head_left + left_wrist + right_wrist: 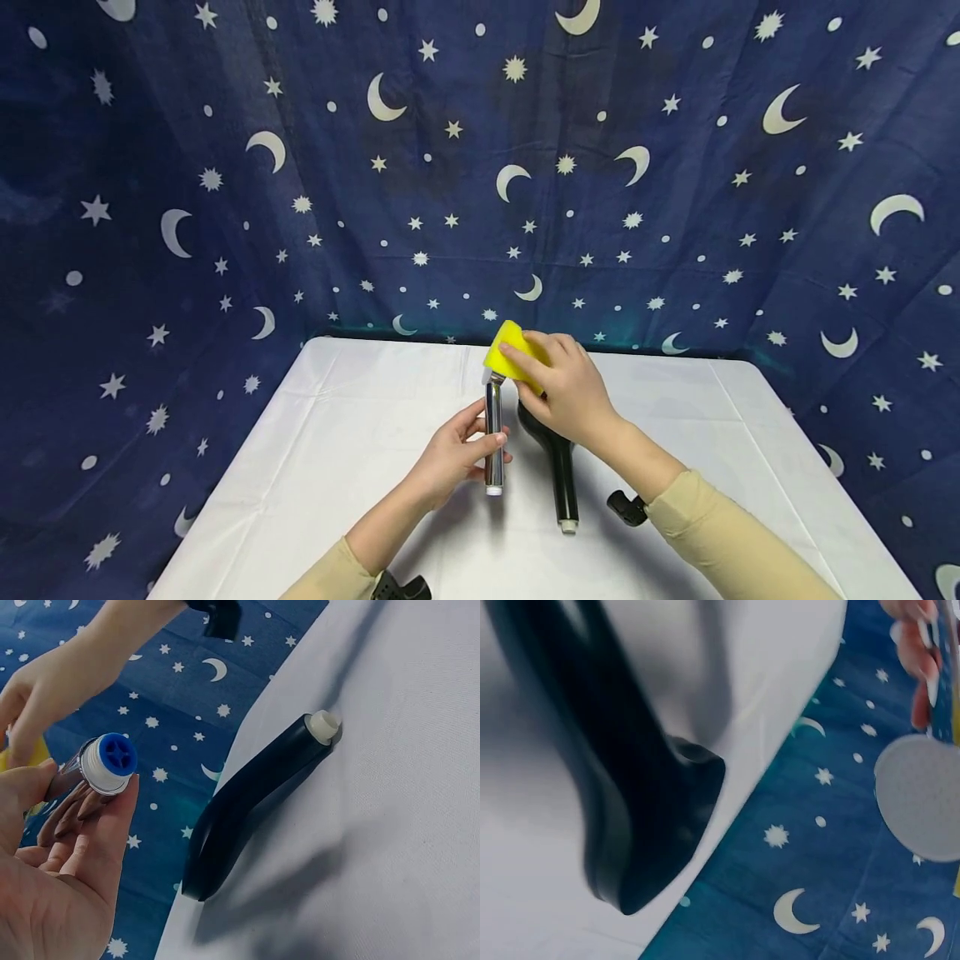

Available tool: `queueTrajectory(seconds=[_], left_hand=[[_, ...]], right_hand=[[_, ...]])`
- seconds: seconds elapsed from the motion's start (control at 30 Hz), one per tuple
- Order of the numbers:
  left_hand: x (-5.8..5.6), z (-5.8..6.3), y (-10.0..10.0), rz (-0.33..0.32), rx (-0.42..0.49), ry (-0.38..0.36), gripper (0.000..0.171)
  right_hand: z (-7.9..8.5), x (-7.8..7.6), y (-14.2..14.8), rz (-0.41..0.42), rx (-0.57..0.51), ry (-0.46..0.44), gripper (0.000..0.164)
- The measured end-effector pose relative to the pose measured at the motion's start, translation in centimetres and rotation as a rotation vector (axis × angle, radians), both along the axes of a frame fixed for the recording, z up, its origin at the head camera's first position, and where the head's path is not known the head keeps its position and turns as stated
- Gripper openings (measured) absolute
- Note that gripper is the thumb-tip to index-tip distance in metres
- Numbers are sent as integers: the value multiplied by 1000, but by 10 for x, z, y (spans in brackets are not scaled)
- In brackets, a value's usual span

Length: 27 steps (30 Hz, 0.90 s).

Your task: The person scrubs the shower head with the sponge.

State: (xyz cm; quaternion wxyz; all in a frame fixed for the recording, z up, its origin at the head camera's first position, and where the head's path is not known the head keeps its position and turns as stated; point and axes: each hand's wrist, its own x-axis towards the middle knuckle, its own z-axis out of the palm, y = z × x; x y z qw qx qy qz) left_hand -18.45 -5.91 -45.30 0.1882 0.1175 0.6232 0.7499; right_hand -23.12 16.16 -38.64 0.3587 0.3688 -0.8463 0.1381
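Note:
My left hand [450, 450] holds a chrome hand shower [493, 417] by its handle, upright above the table. The handle's threaded white end with a blue insert [118, 755] points toward me in the left wrist view. With its fingers, my right hand [566, 387] grips a yellow sponge [510, 337] against the shower's head. In the right wrist view the round, pale spray face [919, 799] shows, with the sponge only a sliver at the edge. A black hand shower [562, 479] lies on the table below my right hand, its head partly hidden by that hand.
A white cloth covers the table [337, 433]. Behind its far edge hangs a dark blue curtain [465, 183] with moons and stars. Black wrist cameras, such as the right one [626, 508], sit on both wrists.

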Motion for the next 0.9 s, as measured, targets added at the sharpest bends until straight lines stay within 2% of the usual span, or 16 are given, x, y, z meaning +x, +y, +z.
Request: queueTrajectory(seconds=[0.17, 0.27, 0.4, 0.53, 0.63, 0.7, 0.83, 0.9], left_hand=[[-2, 1, -1, 20, -7, 7, 62], [-3, 1, -1, 24, -12, 9, 56], [-5, 2, 0, 7, -3, 3, 64], [-6, 3, 1, -14, 14, 0, 70], [-6, 4, 0, -30, 8, 0, 70], [-5, 4, -1, -33, -3, -2, 70], [-1, 2, -3, -29, -28, -8, 69], [2, 0, -3, -28, -36, -15, 70]], right_hand=[[-14, 8, -7, 73, 162, 104, 54], [-16, 8, -8, 89, 226, 167, 54], [-8, 3, -5, 64, 224, 211, 54], [4, -7, 2, 27, 163, 195, 52], [12, -15, 7, -18, 74, 131, 49], [16, -21, 11, -63, 1, 58, 47], [17, -25, 14, -171, -129, -164, 45], [14, -23, 13, -199, -168, -262, 45]])
